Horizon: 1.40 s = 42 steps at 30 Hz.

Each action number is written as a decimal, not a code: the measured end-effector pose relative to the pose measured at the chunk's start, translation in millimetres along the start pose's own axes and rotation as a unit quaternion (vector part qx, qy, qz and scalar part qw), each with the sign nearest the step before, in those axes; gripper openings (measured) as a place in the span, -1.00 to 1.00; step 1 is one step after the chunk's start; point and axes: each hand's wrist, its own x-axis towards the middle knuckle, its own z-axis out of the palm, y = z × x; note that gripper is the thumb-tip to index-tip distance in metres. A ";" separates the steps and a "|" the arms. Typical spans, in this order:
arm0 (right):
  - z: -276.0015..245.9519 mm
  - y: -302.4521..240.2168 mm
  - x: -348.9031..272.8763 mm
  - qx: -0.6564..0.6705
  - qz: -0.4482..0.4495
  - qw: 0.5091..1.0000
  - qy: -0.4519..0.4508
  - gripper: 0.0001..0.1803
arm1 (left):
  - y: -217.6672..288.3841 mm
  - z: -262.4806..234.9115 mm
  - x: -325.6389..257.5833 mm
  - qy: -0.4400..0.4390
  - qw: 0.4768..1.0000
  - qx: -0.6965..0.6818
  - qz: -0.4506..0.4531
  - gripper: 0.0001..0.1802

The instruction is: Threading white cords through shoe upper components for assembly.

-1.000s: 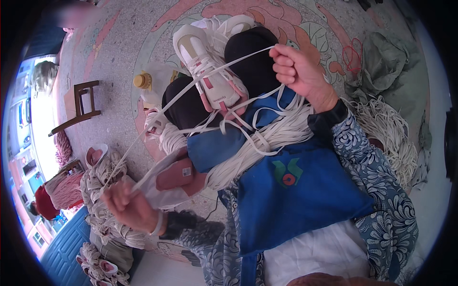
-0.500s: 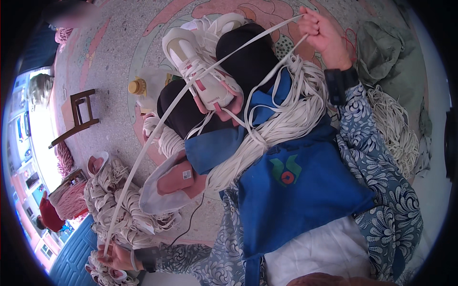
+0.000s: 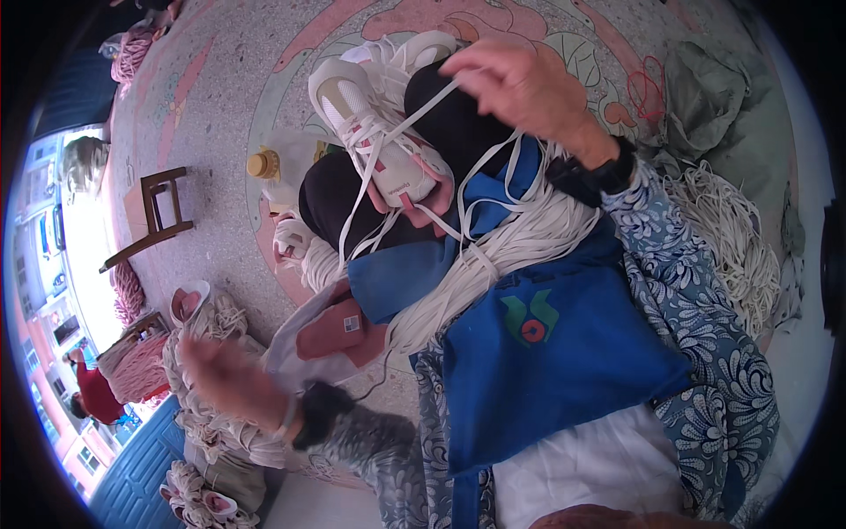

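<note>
A white and pink sneaker (image 3: 407, 187) rests between my knees, its toe pointing away from me. My right hand (image 3: 520, 93) is just beyond the shoe on the right, fingers closed around a flat white shoelace (image 3: 425, 115) that runs taut down to the eyelets. The other lace end drops loosely along the shoe's left side. Blurred by motion, my left hand (image 3: 231, 381) hovers at the lower left above a pile of shoe uppers (image 3: 189, 423); its fingers cannot be made out. Across my lap lies a tied bundle of white laces (image 3: 520, 238), over a blue apron (image 3: 555, 353).
Another white sneaker (image 3: 427, 48) is behind the first. At left stand a wooden stool (image 3: 163, 207) and a yellow-capped bottle (image 3: 263, 165). A white and pink upper (image 3: 326, 339) lies beside my lap. More white laces (image 3: 727, 238) and grey-green cloth (image 3: 709, 97) lie at right.
My left hand has let go of its lace end and risen toward the shoe. The lace has gone slack on that side. My right hand has moved left and nearer the shoe.
</note>
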 end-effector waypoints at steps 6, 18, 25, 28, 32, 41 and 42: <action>49.1 -0.7 5.1 -0.114 -0.267 0.956 -0.031 -0.77 | 19.9 155.5 -32.0 -0.308 0.949 -0.018 -0.071 -0.69; 48.7 4.5 5.0 -0.103 -0.209 0.967 -0.106 -0.89 | 7.8 156.0 -29.0 -0.421 0.895 -0.051 -0.140 -0.76; 49.0 9.7 7.1 -0.121 -0.241 0.956 -0.114 -0.90 | 1.8 150.5 -15.9 -0.366 0.922 -0.039 -0.116 -0.78; 45.5 4.4 8.6 -0.113 -0.199 0.967 -0.112 -0.90 | 4.3 155.5 -7.7 -0.311 0.950 0.026 -0.033 -0.81; 40.1 -1.2 11.4 -0.125 -0.163 0.971 -0.121 -0.87 | 8.9 158.5 -1.1 -0.300 0.953 0.054 0.000 -0.85; 39.2 -5.8 19.3 -0.133 -0.177 0.974 -0.036 -0.83 | -1.9 171.8 0.8 -0.255 0.961 0.047 0.099 -0.81; 38.7 -3.1 23.2 -0.135 -0.177 0.974 -0.035 -0.83 | 0.3 174.3 1.8 -0.291 0.953 0.060 0.066 -0.82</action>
